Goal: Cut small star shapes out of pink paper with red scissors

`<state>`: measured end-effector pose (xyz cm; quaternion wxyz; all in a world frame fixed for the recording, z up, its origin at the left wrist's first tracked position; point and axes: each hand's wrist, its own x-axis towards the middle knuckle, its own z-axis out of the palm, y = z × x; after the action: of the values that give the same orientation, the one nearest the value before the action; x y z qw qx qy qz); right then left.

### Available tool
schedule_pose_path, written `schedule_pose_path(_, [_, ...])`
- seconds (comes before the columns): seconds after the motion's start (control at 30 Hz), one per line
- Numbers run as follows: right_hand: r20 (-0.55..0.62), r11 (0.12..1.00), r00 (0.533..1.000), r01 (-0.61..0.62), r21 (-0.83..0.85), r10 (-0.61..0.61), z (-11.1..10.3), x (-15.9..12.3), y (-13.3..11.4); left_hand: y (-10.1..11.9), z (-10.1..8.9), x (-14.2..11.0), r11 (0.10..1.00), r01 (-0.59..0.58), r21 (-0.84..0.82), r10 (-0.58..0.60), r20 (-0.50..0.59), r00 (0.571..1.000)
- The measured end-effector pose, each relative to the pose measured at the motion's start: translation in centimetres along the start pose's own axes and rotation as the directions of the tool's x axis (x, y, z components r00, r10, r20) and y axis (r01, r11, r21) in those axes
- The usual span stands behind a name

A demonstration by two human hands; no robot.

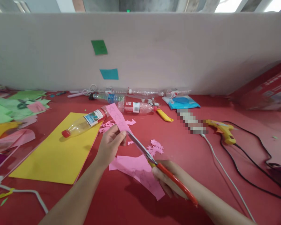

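"Where's the pink strip [117, 117]?"
"Pinched in the left hand [110, 142], its long axis slanting away and leftward from that grip."
"And the scissors [162, 168]?"
"Clasped in the right hand [170, 178], pointing up-left, tips at the strip's near end."

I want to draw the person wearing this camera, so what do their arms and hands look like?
Draw a bare left hand and a bare right hand, with no gloves. The left forearm and right forearm are slim and narrow toward the wrists. No sleeves, watch or bracelet show. Some fingers are hidden, so I can't rule out rings.
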<state>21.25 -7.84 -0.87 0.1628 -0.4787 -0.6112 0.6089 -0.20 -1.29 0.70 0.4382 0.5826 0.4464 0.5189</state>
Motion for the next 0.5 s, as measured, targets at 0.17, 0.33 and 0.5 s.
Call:
schedule_pose_path(0.17, [-0.003,1.000,1.000,-0.020,0.002,0.020,0.13,-0.31,-0.34,0.01,-0.14,-0.03,1.000,0.004,-0.009,-0.004,0.036,0.999])
schedule_pose_path(0.33, [-0.034,1.000,0.999,-0.020,-0.013,0.019,0.20,-0.24,-0.20,-0.09,-0.05,-0.16,0.999,0.029,-0.027,-0.028,0.057,0.998])
schedule_pose_path(0.5, [-0.035,0.999,0.999,-0.037,0.009,0.037,0.29,-0.05,0.14,-0.29,0.03,-0.12,0.998,0.036,-0.046,-0.034,0.047,0.998])
